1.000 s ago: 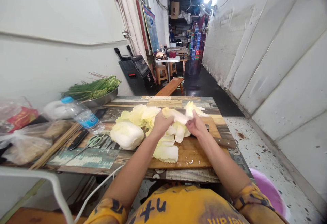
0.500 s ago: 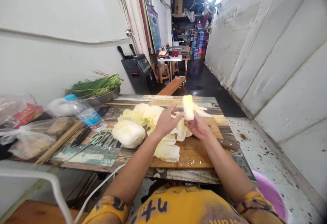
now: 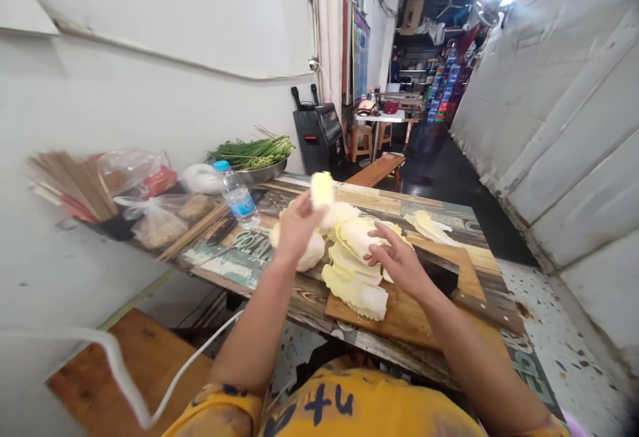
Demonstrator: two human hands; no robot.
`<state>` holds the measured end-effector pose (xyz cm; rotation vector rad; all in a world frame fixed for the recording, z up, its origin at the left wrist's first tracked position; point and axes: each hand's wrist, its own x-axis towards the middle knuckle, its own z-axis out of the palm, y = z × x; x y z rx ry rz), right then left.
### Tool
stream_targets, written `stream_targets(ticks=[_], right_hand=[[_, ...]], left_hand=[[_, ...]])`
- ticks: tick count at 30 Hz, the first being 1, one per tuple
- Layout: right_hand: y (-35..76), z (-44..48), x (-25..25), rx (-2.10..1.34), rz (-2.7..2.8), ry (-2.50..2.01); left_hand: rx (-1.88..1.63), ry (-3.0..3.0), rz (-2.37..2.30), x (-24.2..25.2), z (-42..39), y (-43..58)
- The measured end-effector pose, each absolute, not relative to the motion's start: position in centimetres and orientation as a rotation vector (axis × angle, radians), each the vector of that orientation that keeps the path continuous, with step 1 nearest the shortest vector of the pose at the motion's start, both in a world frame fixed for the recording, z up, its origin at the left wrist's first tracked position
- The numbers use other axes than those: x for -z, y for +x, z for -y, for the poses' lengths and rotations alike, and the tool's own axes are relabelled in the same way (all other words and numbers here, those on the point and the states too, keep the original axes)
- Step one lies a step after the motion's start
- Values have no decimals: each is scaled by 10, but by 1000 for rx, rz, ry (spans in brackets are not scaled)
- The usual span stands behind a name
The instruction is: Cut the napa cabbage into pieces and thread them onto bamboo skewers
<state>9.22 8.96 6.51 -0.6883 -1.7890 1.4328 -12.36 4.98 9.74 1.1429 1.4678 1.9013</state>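
My left hand (image 3: 296,229) is closed on a small pale yellow cabbage heart (image 3: 323,187), held upright above the table. Behind that wrist lies a whole napa cabbage (image 3: 310,254), partly hidden. My right hand (image 3: 399,261) is open, its fingers apart over loose cabbage leaves (image 3: 352,276); whether a fingertip touches them I cannot tell. Those leaves spread across the left side of a wooden cutting board (image 3: 409,324). Right of the leaves rests a cleaver (image 3: 442,273), its dark blade partly covered by my right hand and its handle pointing right.
Leaf scraps (image 3: 428,225) lie beyond the board. To the left stand a water bottle (image 3: 239,199), a black-handled knife (image 3: 221,231), wooden skewers (image 3: 192,232) and plastic bags (image 3: 158,224). A metal bowl of green vegetables (image 3: 269,172) sits at the back. A white cable (image 3: 194,365) hangs at lower left.
The cabbage heart has passed from my right hand to my left and moved left. My right hand has opened over the leaves. The view has swung left.
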Motion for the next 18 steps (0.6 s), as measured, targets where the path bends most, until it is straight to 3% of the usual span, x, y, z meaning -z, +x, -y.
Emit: stream_targets(ticks=[2, 4, 6, 10, 18], right_hand=[[98, -90, -60, -1314, 1867, -718], [110, -92, -52, -1212, 1909, -777], [126, -96, -44, -1131, 1899, -874], [166, -105, -30, -1032, 1832, -1031], [214, -97, -17, -792, 1827, -1224]], left_hand=[[-1945, 1273, -2036, -97, -40, -165], [-1574, 1203, -2657, -89, -31, -205], [-1182, 1059, -2917, -74, -25, -237], [-808, 1037, -2929, -37, -20, -268], [-803, 1108, -2888, -11, -23, -270]])
